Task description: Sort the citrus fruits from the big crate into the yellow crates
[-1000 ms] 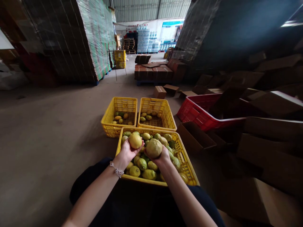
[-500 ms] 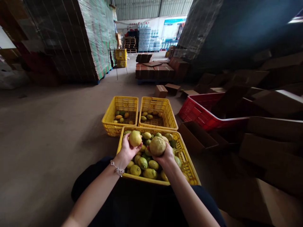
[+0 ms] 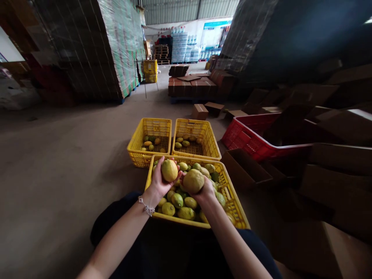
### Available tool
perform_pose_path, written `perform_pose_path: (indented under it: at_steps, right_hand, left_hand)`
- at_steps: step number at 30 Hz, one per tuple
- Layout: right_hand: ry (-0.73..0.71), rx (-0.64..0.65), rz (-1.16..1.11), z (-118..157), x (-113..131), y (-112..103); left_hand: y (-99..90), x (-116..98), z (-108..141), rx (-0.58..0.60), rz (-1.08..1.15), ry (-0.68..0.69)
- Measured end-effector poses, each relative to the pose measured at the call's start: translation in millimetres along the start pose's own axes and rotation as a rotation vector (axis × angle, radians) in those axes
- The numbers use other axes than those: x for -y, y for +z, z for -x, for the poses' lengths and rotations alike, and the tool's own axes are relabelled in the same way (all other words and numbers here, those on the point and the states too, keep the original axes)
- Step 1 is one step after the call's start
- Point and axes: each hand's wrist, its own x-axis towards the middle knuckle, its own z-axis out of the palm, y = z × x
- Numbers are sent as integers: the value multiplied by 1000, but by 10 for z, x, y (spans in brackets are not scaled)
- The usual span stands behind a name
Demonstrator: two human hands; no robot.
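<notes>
A round yellow fruit [image 3: 169,170] rests in my left hand [image 3: 158,183], whose fingers curl round it from below and behind. My right hand [image 3: 205,190] holds a larger, bumpy yellow-green fruit [image 3: 193,181]. Both hands are side by side above the near yellow crate [image 3: 235,197], with the fingertips of my left hand close to the larger fruit. Many green and yellow fruits [image 3: 186,213] lie in that crate. Behind it, the left yellow crate [image 3: 136,154] and the right yellow crate [image 3: 214,144] each hold several fruits on their bottoms.
To the right are a red crate [image 3: 244,140] and an open cardboard box [image 3: 242,168], with more cardboard beyond. Small boxes [image 3: 199,112] lie ahead, before a pallet of flat cartons [image 3: 192,88]. A wrapped stack [image 3: 120,46] stands at the left back.
My left hand has tilted a little around its fruit and come nearer to my right hand. The view has shifted slightly, and both fruits are still held.
</notes>
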Motion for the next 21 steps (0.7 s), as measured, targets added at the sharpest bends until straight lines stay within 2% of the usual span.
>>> perform_pose_path:
  at_steps: [5,10,16,21]
  right_hand:
    - [-63,-119,9,58,-6,37]
    - [-48,-149,10,113,12,78]
    - [27,-85,-9,65,3,46]
    - [-36,-85,-72,-59,-14,-55]
  left_hand:
    - [12,12,-9,-40,14,66]
    - [-46,30,-75,-75,7,14]
    - [-109,68,-117,-117,-55,-11]
    - [-84,56,-119,-222,-23,100]
